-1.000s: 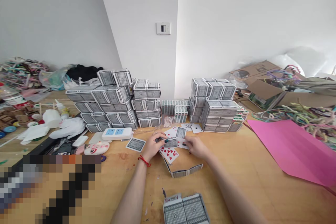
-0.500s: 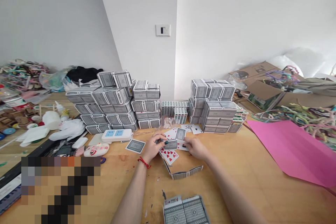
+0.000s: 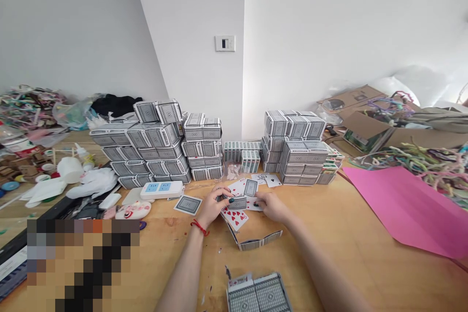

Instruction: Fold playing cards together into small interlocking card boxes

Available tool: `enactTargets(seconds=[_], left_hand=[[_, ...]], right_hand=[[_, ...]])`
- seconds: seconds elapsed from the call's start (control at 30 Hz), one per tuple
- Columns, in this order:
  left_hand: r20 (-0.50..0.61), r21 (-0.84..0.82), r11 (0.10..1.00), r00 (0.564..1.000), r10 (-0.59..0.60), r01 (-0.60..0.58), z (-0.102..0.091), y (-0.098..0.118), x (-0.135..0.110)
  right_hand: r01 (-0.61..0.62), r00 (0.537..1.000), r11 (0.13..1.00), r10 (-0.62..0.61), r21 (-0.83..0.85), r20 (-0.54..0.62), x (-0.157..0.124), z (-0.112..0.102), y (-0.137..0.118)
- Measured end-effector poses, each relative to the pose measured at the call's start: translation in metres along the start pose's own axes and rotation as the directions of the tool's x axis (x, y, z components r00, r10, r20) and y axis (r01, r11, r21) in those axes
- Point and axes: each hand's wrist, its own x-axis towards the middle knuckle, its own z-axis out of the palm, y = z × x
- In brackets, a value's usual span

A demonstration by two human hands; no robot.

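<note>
My left hand (image 3: 214,207), with a red cord at the wrist, is closed on a grey-backed playing card (image 3: 239,203), thumb on its near side. My right hand (image 3: 271,206) is closed in a pinch at the right end of the cards, beside a second grey-backed card (image 3: 251,187); its fingertips are partly hidden. Under and around the hands lie face-up cards, among them a heart card (image 3: 236,219) and a diamond card (image 3: 239,186). Just nearer stands a low angled wall of folded cards (image 3: 260,241).
Block stacks built of cards stand at the left (image 3: 157,146) and right (image 3: 305,156). Small card boxes (image 3: 250,161) sit between them. A card-covered block (image 3: 258,295) lies in front. Left are a power strip (image 3: 162,189) and a loose card (image 3: 187,204); right, pink paper (image 3: 402,209).
The camera view has shifted very slightly. Both hands and the cards stay almost in the same place, with the card in my left hand barely tilted.
</note>
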Motion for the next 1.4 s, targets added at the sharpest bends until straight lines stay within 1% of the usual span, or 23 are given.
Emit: enactTargets(seconds=[0.13, 0.27, 0.37, 0.4, 0.47, 0.53, 0.57, 0.67, 0.77, 0.87, 1.03, 1.2, 1.4], left_hand=[[0.008, -0.002, 1.0, 1.0, -0.003, 0.003, 0.001, 0.003, 0.0], [0.029, -0.003, 1.0, 0.999, -0.014, 0.015, 0.001, 0.008, 0.0], [0.033, -0.002, 1.0, 0.999, -0.015, 0.016, 0.002, 0.009, 0.0], [0.028, 0.0, 1.0, 1.0, -0.014, 0.014, 0.002, 0.009, 0.001], [0.009, 0.007, 1.0, 1.0, -0.013, 0.012, 0.003, 0.008, 0.001], [-0.006, 0.018, 1.0, 1.0, -0.013, 0.013, 0.003, 0.007, 0.0], [-0.01, 0.023, 1.0, 1.0, -0.015, 0.015, 0.003, 0.006, 0.0], [-0.022, 0.034, 0.999, 1.0, -0.015, 0.016, 0.002, 0.003, 0.0], [-0.021, 0.041, 0.999, 1.0, -0.012, 0.013, 0.001, 0.002, 0.0], [-0.015, 0.036, 0.999, 1.0, -0.02, 0.021, 0.001, 0.002, 0.0], [-0.059, 0.028, 0.999, 0.998, -0.038, 0.04, 0.003, -0.004, 0.002], [-0.07, 0.007, 0.999, 0.997, -0.033, 0.033, 0.003, -0.005, 0.003], [-0.068, -0.008, 0.999, 0.997, -0.036, 0.036, 0.003, -0.002, 0.003]], right_hand=[[-0.002, 1.0, 1.0, 0.002, 0.0, 0.0, 0.0, 0.001, 0.001], [-0.031, 0.999, 0.999, 0.031, -0.013, 0.011, 0.001, 0.004, 0.002], [-0.033, 0.999, 0.999, 0.033, 0.005, -0.009, 0.001, 0.006, 0.003], [-0.048, 0.999, 0.998, 0.048, 0.046, -0.016, 0.0, 0.006, 0.003], [-0.115, 0.993, 0.976, 0.12, 0.187, -0.015, -0.001, 0.007, 0.004], [-0.182, 0.981, 0.915, 0.193, 0.359, 0.005, -0.001, 0.007, 0.006], [-0.195, 0.977, 0.878, 0.211, 0.438, 0.012, -0.002, 0.007, 0.008], [-0.164, 0.979, 0.763, 0.205, 0.625, 0.006, 0.0, 0.006, 0.013], [-0.127, 0.979, 0.682, 0.205, 0.72, -0.021, 0.003, 0.005, 0.017], [-0.12, 0.976, 0.666, 0.216, 0.736, -0.036, 0.004, 0.005, 0.02], [-0.124, 0.973, 0.675, 0.226, 0.727, -0.044, 0.005, 0.007, 0.022], [-0.141, 0.969, 0.691, 0.244, 0.709, -0.044, 0.005, 0.009, 0.023], [-0.128, 0.976, 0.706, 0.214, 0.696, -0.037, 0.004, 0.008, 0.023]])
